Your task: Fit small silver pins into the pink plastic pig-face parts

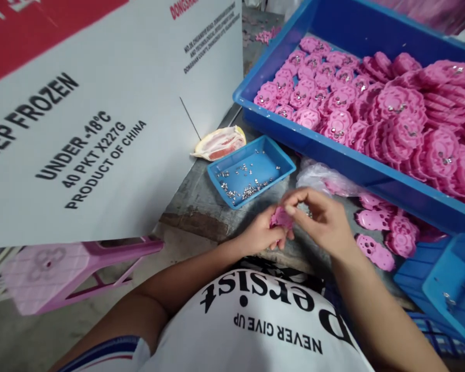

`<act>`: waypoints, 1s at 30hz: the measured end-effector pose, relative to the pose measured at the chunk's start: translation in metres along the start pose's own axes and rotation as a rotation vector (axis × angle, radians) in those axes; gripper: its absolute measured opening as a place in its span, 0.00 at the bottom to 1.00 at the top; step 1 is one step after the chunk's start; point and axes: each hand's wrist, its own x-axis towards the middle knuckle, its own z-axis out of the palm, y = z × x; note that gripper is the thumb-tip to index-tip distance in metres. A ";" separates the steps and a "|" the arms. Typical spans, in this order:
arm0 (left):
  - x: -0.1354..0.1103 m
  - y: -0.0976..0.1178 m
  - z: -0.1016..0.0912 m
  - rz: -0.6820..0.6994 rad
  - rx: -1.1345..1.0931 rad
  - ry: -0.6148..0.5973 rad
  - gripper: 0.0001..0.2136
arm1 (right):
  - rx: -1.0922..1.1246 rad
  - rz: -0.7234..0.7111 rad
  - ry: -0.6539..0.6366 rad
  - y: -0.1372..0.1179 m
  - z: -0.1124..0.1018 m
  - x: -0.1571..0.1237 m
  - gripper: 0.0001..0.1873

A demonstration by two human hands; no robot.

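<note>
My left hand (261, 232) is closed around a small pink plastic piece (282, 218) with a scalloped edge. Over that piece hovers my right hand (320, 214), thumb and forefinger pinched together at its upper right edge. Whatever sits between those fingertips is too small to make out. Just beyond both hands lies a shallow blue tray (232, 173) with many tiny shiny metal parts (251, 190) scattered along its near side. To the right of my right hand, several loose pink plastic pieces (374, 219) rest on the table.
A big blue bin (325, 142) at the upper right holds stacked pink pieces (399, 111). A large white carton (112, 129) blocks the left. Fruit peel (220, 143), a clear plastic bag (325, 175), another blue container (442, 279) and a pink stool (50, 274) are around.
</note>
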 end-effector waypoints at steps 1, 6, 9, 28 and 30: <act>0.000 -0.002 -0.001 0.002 0.003 -0.033 0.16 | -0.155 -0.030 0.016 0.007 0.000 0.013 0.03; 0.002 -0.003 -0.006 0.018 -0.022 -0.097 0.14 | -0.850 -0.084 -0.320 0.018 0.008 0.063 0.11; -0.001 -0.001 -0.008 0.005 -0.029 -0.102 0.12 | -1.021 -0.010 -0.497 0.011 0.008 0.072 0.14; -0.014 -0.002 -0.009 0.007 0.177 -0.136 0.12 | -1.195 0.314 -0.608 0.021 0.015 0.108 0.14; -0.015 0.000 -0.009 -0.001 0.165 -0.142 0.12 | -1.204 0.307 -0.612 0.025 0.021 0.110 0.15</act>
